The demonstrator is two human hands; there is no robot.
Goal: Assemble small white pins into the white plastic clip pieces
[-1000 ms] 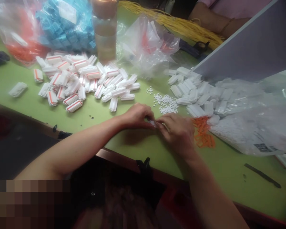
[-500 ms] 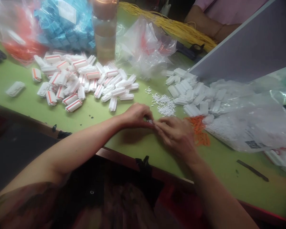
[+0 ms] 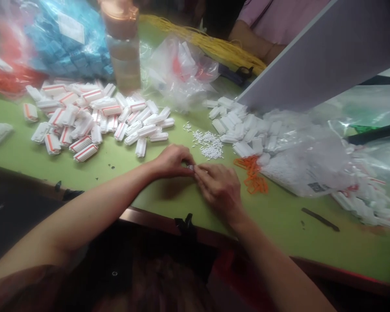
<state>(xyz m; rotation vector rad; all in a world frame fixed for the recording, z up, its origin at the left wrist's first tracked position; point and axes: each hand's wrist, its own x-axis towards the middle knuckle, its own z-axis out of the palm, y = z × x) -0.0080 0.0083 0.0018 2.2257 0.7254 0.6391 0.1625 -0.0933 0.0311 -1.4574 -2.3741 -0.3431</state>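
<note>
My left hand (image 3: 173,161) and my right hand (image 3: 218,187) meet over the green table (image 3: 289,221), fingertips pinched together on a small clear-white plastic part (image 3: 191,167). Just beyond them lies a heap of tiny white pins (image 3: 208,144). To the right sits a tangle of small orange pieces (image 3: 254,175). At the left spreads a pile of white connector blocks with orange stripes (image 3: 94,117). At the right lies a pile of plain white blocks (image 3: 238,125).
A clear bottle with a copper cap (image 3: 122,47) stands at the back. Bags of blue (image 3: 68,41) and red parts (image 3: 6,65), a crumpled clear bag (image 3: 182,69), yellow wires (image 3: 211,43), a grey board (image 3: 315,56), a dark tool (image 3: 320,219). Another person's arm (image 3: 256,41) rests opposite.
The view has swung rightwards, so everything sits further left in frame. Both hands stay pinched together on the small part near the table's front edge.
</note>
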